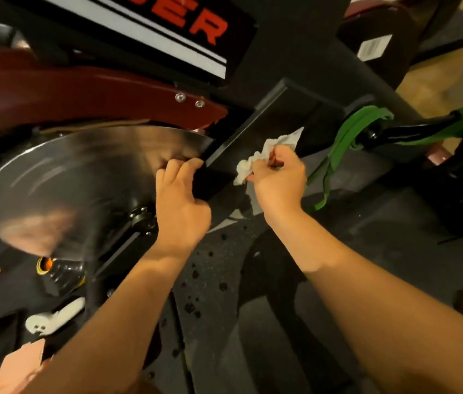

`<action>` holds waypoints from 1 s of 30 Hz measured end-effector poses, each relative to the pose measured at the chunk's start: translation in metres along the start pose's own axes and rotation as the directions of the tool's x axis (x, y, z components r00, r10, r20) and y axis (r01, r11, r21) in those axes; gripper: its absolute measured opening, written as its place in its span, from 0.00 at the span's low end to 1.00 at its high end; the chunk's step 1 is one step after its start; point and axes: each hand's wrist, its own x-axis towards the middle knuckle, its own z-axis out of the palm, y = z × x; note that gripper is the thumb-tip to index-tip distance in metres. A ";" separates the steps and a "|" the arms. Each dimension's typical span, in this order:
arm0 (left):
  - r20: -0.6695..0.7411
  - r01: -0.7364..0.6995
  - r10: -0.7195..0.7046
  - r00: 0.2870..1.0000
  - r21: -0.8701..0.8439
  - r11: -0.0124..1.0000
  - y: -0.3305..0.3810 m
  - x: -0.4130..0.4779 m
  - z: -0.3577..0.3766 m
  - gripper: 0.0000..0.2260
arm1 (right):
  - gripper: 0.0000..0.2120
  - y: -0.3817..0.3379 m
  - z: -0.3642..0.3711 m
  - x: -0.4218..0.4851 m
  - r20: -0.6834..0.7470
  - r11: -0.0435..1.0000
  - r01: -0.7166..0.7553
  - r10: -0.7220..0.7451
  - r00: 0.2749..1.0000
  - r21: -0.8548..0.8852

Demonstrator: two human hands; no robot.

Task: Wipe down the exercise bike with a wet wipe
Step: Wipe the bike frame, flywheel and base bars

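Observation:
The exercise bike fills the upper view, with a black frame bearing red letters, a dark red guard and a shiny steel flywheel at the left. My left hand curls its fingers over the edge of a black fork bar beside the flywheel. My right hand grips a crumpled white wet wipe and holds it against the same black bar, just right of my left hand.
A green resistance band hangs from a black handle at the right. A plastic bottle and a white object lie on the dark speckled mat below the flywheel.

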 end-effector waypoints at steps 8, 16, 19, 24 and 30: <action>0.126 0.161 -0.167 0.978 0.052 0.986 0.019 -0.007 -0.017 0.33 | 0.12 0.009 0.033 -0.007 0.296 0.875 -0.477 0.434 0.851 0.089; 0.350 0.274 -0.296 0.889 0.113 0.955 0.036 -0.064 -0.024 0.34 | 0.16 0.015 0.033 -0.007 0.467 0.735 -0.632 0.482 0.742 0.246; 0.390 0.387 -0.427 0.816 0.181 0.904 -0.001 -0.099 -0.036 0.29 | 0.13 0.023 0.040 -0.022 0.491 0.706 -0.675 0.520 0.699 0.212; 0.265 0.492 -0.510 0.818 0.136 0.860 -0.027 -0.123 -0.055 0.23 | 0.14 0.022 0.039 -0.029 0.484 0.663 -0.713 0.559 0.673 0.227; 0.206 0.227 -0.246 0.947 0.112 0.968 -0.001 -0.072 -0.037 0.23 | 0.08 0.002 -0.004 0.018 0.315 0.658 -0.617 0.531 0.786 0.431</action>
